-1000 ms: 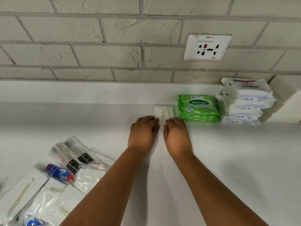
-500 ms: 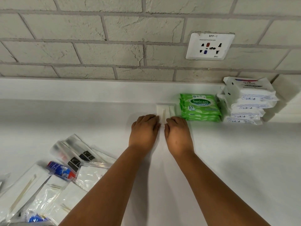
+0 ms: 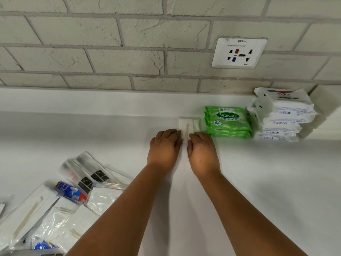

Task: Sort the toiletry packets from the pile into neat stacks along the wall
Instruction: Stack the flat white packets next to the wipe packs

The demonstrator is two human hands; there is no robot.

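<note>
A small stack of white toothpick packets (image 3: 187,124) lies against the back ledge, just left of a stack of green Sanicare wipe packs (image 3: 227,121). Right of those stands a taller stack of white Dove wipe packs (image 3: 282,115). My left hand (image 3: 164,145) and my right hand (image 3: 202,147) lie palm down side by side. Their fingertips touch the near end of the toothpick stack from either side, and they hide that end. The unsorted pile (image 3: 60,204) of clear and white sachets lies at the lower left.
The white counter (image 3: 267,182) runs along a brick wall with a raised white ledge (image 3: 92,100). A wall socket (image 3: 239,52) sits above the stacks. A blue and red tube (image 3: 71,193) and black-labelled sachets (image 3: 90,179) lie in the pile.
Both hands stay at the toothpick stack with almost no movement. The view has shifted slightly.
</note>
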